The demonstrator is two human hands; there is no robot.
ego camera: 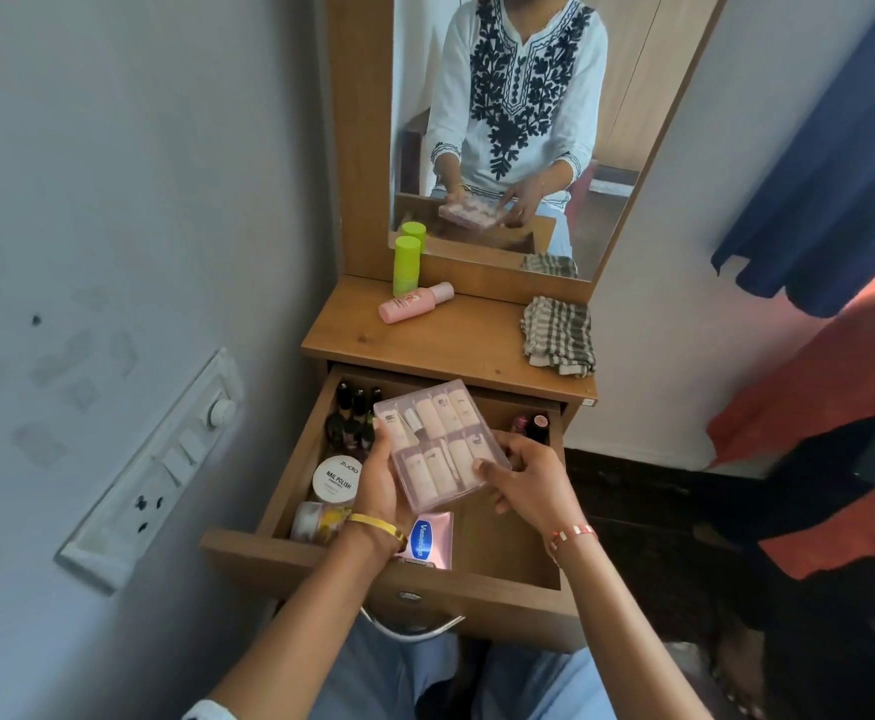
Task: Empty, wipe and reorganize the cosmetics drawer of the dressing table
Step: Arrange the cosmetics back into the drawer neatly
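Both hands hold a clear pink plastic box of several small cosmetic tubes above the open wooden drawer. My left hand grips its left edge and my right hand grips its right corner. In the drawer lie dark nail polish bottles at the back left, a white nail polish remover tub, a small clear jar, a pink Vaseline pack and two small bottles at the back right. The right half of the drawer floor is bare wood.
On the dressing table top stand a green bottle, a pink bottle lying on its side and a folded checked cloth. A mirror rises behind. A wall switchboard is at the left, hanging clothes at the right.
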